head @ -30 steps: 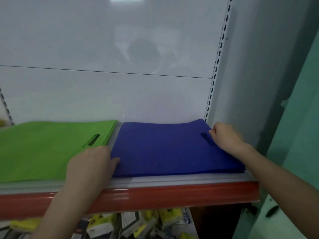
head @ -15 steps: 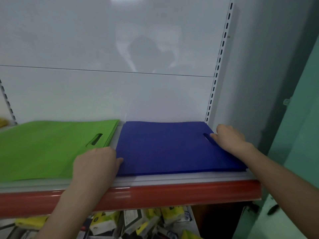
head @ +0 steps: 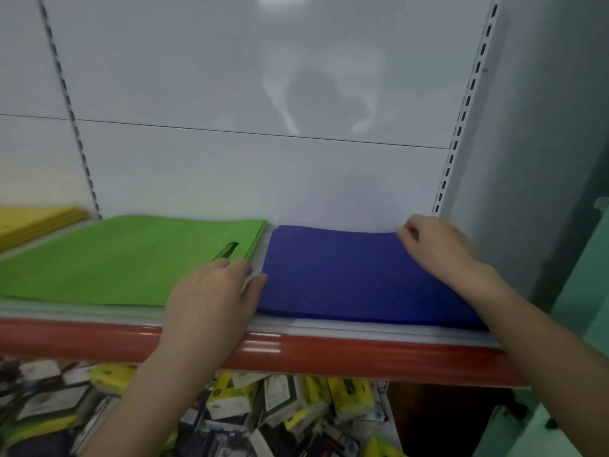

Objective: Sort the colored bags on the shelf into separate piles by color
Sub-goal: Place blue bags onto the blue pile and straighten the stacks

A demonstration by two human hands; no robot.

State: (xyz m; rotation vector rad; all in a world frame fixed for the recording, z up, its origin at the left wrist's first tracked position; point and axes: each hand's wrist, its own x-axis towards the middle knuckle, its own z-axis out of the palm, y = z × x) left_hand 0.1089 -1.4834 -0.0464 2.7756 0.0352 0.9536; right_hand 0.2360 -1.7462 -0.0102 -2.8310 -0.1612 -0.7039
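Flat blue fabric bags [head: 356, 275] lie stacked on the red-edged shelf [head: 329, 357], beside a green fabric stack [head: 125, 258]. The left hand [head: 214, 301] rests flat, thumb touching blue. The right hand [head: 441, 249] curls at the far corner, grip unclear. On the yellow packets [head: 296, 404] below, the print is unreadable.

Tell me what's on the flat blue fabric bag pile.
Only hands: the right hand on the far right corner of the blue bag pile, the left hand touching its near left edge. Whatever they cover is hidden.

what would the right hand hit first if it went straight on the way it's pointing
The right hand would likely meet the white back panel just behind the blue pile.
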